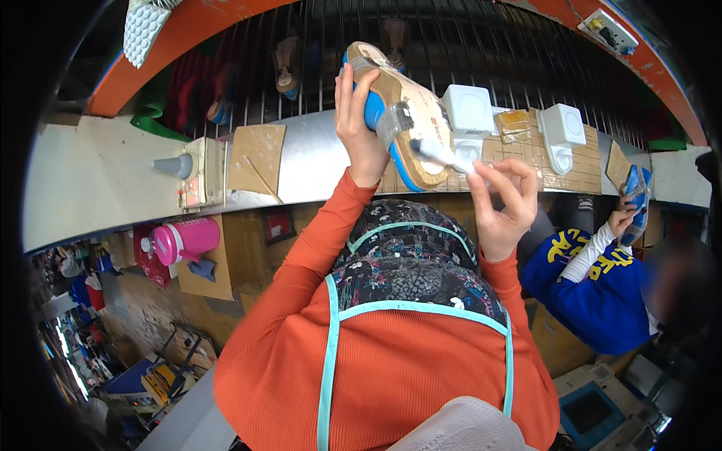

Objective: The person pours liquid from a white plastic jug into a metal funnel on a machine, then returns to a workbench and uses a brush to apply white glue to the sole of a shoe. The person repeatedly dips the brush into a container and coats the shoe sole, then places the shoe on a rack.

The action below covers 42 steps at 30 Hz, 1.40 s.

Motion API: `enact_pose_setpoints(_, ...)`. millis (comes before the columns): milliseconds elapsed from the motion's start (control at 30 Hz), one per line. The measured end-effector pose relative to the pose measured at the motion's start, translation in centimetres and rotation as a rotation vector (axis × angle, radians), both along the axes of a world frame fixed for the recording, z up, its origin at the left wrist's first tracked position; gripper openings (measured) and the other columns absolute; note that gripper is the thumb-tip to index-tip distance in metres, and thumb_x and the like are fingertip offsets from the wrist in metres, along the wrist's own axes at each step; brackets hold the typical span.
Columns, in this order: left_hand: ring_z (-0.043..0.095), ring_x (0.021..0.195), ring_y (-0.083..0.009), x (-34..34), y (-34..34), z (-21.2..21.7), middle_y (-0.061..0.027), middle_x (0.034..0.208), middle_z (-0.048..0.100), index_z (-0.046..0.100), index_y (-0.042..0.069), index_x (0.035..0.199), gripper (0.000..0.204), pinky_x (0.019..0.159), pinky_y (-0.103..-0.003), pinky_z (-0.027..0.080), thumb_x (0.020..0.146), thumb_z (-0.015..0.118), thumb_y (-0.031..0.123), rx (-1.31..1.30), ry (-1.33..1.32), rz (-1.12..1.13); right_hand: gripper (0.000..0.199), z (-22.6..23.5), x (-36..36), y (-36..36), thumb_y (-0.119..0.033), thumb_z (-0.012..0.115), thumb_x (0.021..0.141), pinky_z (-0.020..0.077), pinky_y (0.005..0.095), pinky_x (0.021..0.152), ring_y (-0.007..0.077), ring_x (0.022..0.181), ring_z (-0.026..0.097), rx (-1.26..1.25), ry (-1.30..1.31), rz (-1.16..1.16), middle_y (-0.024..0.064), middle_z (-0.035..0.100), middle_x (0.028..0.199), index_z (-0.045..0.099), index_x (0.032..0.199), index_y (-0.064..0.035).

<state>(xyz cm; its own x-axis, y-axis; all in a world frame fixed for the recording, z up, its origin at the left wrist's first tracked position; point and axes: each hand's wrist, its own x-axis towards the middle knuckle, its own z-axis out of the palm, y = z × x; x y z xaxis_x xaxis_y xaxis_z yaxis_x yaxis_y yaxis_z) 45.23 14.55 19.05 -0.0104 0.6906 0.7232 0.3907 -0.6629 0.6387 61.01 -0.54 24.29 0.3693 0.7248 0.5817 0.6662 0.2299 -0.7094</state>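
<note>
My left hand (361,139) holds up a shoe (421,105) with its underside facing me. It has blue sides, a pale middle, a cork-brown rim and grey tape across the waist. My fingers wrap around its blue side. My right hand (505,207) pinches a small brush (453,160) with a pale handle. The brush is blurred, and its dark tip lies over the heel-side part of the underside; whether it touches I cannot tell. Just beyond stands a white dispenser-like container (468,109), with a similar white container (564,129) farther right.
An amber packet (514,126) lies between the containers on the cardboard-covered bench (500,158). More shoes (286,69) rest on dark bars behind. Left are a cardboard sheet (256,154), a stick (262,180) and a grey cone (173,165). At right, a co-worker (594,282) holds a blue shoe (638,197).
</note>
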Motion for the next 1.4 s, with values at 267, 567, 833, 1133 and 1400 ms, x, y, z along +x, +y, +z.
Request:
enact_pose_setpoints(267, 0.043, 0.134, -0.0368, 1.3, 0.2, 0.1, -0.0225, 0.143, 0.045, 0.058, 0.012, 0.126, 0.054, 0.106, -0.041, 0.041, 0.075, 0.072, -0.002, -0.069, -0.131, -0.083, 0.027, -0.6, 0.6, -1.1, -0.009, 0.085, 0.067, 0.0420, 0.0294, 0.072, 0.0187, 0.085, 0.054, 0.128, -0.005, -0.093, 0.0044, 0.058, 0.092, 0.077, 0.092, -0.0101)
enact_pose_setpoints(567, 0.046, 0.133, -0.0316, 2.0, 0.5, -0.4, -0.0213, 0.140, 0.050, 0.058, 0.010, 0.127, 0.055, 0.104, -0.038, 0.044, 0.075, 0.075, 0.006, -0.064, -0.205, -0.306, 0.030, 0.6, 1.2, -0.6, 0.003, 0.081, 0.066, 0.0473, 0.0302, 0.073, 0.0203, 0.090, 0.056, 0.167, -0.259, 0.002, 0.0080, 0.053, 0.102, 0.074, 0.095, -0.0053)
enact_pose_setpoints(833, 0.041, 0.136, -0.0264, 1.8, -0.1, -0.1, -0.0145, 0.140, 0.048, 0.056, 0.005, 0.129, 0.064, 0.107, -0.036, 0.043, 0.071, 0.081, 0.015, -0.195, -0.331, -0.593, 0.032, 0.4, 1.6, -1.5, -0.007, 0.086, 0.062, 0.0382, 0.0307, 0.081, 0.0181, 0.088, 0.056, 0.168, -0.261, -0.065, 0.0040, 0.058, 0.099, 0.077, 0.092, -0.0134)
enact_pose_setpoints(1133, 0.037, 0.138, -0.0227, 2.3, -1.2, 0.6, -0.0108, 0.153, 0.029, 0.034, 0.007, 0.146, 0.076, 0.111, -0.036, 0.038, 0.083, 0.073, 0.027, -0.444, -0.569, -1.002, 0.033, 0.2, 1.5, -2.2, -0.009, 0.087, 0.060, 0.0382, 0.0313, 0.079, 0.0186, 0.085, 0.055, 0.173, -0.250, -0.187, 0.0044, 0.058, 0.097, 0.077, 0.092, -0.0135)
enact_pose_setpoints(1400, 0.038, 0.137, -0.0222, 2.6, -2.5, 2.0, -0.0137, 0.151, 0.034, 0.035, 0.002, 0.145, 0.073, 0.111, -0.036, 0.038, 0.089, 0.066, 0.037, -0.775, -0.804, -1.175, 0.037, -0.2, 1.6, -2.4, -0.010, 0.087, 0.059, 0.0349, 0.0317, 0.077, 0.0176, 0.084, 0.053, 0.206, -0.218, -0.142, 0.0022, 0.058, 0.097, 0.076, 0.094, -0.0163)
